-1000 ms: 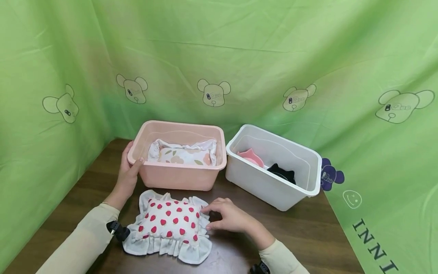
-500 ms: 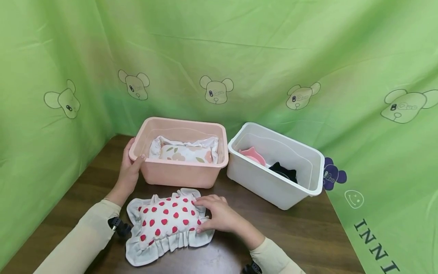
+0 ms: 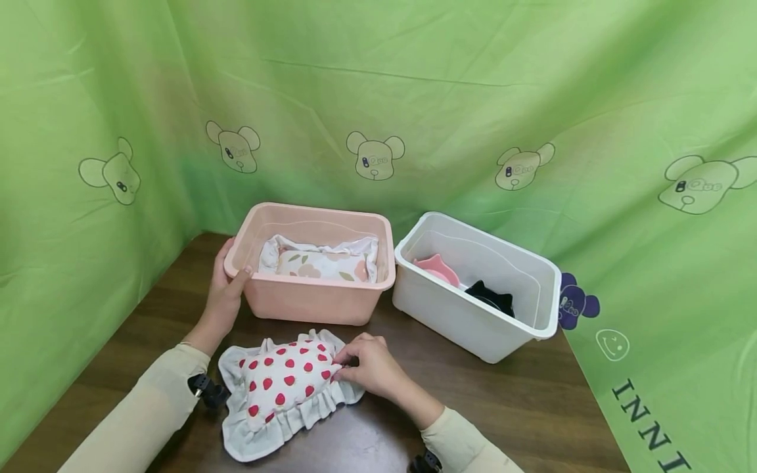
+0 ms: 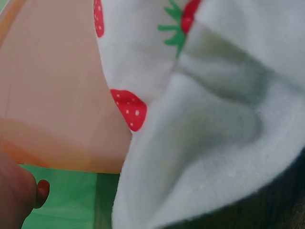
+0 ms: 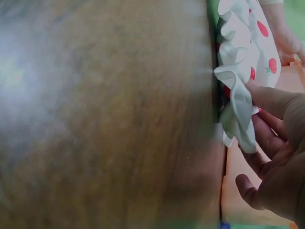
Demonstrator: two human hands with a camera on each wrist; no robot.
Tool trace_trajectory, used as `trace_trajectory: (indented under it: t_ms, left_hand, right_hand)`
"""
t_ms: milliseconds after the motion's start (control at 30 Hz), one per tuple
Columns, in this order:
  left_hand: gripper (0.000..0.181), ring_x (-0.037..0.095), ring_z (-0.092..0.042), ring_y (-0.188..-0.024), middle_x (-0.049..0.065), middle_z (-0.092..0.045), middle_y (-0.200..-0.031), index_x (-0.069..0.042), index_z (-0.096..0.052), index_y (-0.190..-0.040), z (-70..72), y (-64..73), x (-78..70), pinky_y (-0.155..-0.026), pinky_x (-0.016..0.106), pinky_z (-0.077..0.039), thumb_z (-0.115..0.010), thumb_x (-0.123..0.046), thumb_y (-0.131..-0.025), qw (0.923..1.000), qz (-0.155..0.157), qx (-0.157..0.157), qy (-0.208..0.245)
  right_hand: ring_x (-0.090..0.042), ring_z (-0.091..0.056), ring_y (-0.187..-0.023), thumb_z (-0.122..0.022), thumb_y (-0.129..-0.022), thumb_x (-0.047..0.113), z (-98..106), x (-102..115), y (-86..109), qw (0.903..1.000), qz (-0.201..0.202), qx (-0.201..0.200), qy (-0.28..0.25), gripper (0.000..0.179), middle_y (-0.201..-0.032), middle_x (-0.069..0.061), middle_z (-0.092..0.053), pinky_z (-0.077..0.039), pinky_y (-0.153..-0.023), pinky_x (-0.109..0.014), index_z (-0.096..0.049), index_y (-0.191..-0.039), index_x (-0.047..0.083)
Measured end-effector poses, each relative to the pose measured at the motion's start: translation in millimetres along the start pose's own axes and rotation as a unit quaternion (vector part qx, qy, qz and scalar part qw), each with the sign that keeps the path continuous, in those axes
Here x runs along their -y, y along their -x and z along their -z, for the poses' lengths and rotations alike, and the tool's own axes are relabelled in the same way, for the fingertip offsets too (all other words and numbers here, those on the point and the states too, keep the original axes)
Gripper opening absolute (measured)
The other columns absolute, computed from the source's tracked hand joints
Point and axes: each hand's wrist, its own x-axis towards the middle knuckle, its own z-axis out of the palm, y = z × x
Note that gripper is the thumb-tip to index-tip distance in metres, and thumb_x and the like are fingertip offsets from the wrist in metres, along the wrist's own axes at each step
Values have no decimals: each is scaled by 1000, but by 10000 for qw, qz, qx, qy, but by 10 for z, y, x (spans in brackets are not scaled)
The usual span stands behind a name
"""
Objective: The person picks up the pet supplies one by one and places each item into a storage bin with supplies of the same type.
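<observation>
My left hand (image 3: 223,299) grips the left end of the pink bin (image 3: 313,302), thumb over the rim and fingers behind the outer wall. A small pillow (image 3: 286,376) with a strawberry print and a white ruffled edge lies on the table in front of that bin. My right hand (image 3: 375,368) pinches the pillow's right end between thumb and fingers. In the right wrist view the ruffle (image 5: 238,107) hangs down beside the pinching fingers. The pillow's near corner (image 4: 190,157) fills much of the left wrist view. Inside the pink bin lies a floral pillow (image 3: 325,264) with a white ruffle.
A white bin (image 3: 461,322) stands right of the pink one, their near corners close together. It holds a pink cat-eared dish (image 3: 437,268) and a black cat-eared dish (image 3: 489,299). A green printed curtain (image 3: 378,85) hangs behind the brown wooden table (image 3: 503,414).
My right hand has moved left and closed its fingers on the strawberry pillow's right end. The pillow has turned, its right end swinging away from me. My left hand stays on the pink bin.
</observation>
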Motion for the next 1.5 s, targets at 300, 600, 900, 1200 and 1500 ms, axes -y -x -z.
trace_trajectory:
  t_ms: [300, 600, 900, 1200, 1500]
  left_hand:
    - [69, 30, -21, -152, 11, -19, -167, -9, -13, -163, -3, 3, 14, -112, 14, -31, -47, 0, -104, 10000, 11, 32, 92]
    - [69, 31, -20, -152, 12, -18, -168, -9, -12, -163, 4, 25, 16, -110, 12, -32, -46, -1, -104, 10000, 35, 39, 24]
    - [69, 31, -19, -152, 11, -17, -168, -11, -11, -164, 9, 35, 14, -109, 11, -32, -46, -3, -105, 10000, 44, 72, 13]
    - [69, 31, -21, -151, 11, -18, -168, -11, -11, -164, 16, 23, 8, -108, 10, -33, -46, -3, -105, 9999, 49, 61, -107]
    - [69, 32, -21, -151, 10, -18, -168, -12, -10, -164, 19, 23, -5, -108, 10, -32, -46, -5, -106, 9995, 32, 119, -291]
  right_hand:
    - [-5, -57, -91, -89, -76, 22, 35, -45, 75, 9981, -166, -489, -346, 11, -80, 19, -66, -36, -95, -42, -81, -80, 27]
    - [-7, -56, -94, -90, -75, 20, 175, -42, 166, 9954, -201, -820, -451, 13, -84, 19, -64, -37, -94, -38, -81, -80, 27]
    - [-4, -56, -93, -91, -74, 18, 292, 6, 203, 9940, -197, -981, -434, 14, -85, 19, -63, -38, -96, -38, -80, -80, 24]
    - [-7, -54, -94, -92, -73, 16, 409, 75, 227, 9908, -79, -1282, -427, 17, -86, 20, -62, -38, -92, -37, -80, -79, 25]
    - [-7, -54, -95, -92, -73, 17, 557, 97, 269, 9876, -117, -1468, -534, 18, -85, 22, -62, -40, -93, -38, -79, -79, 28]
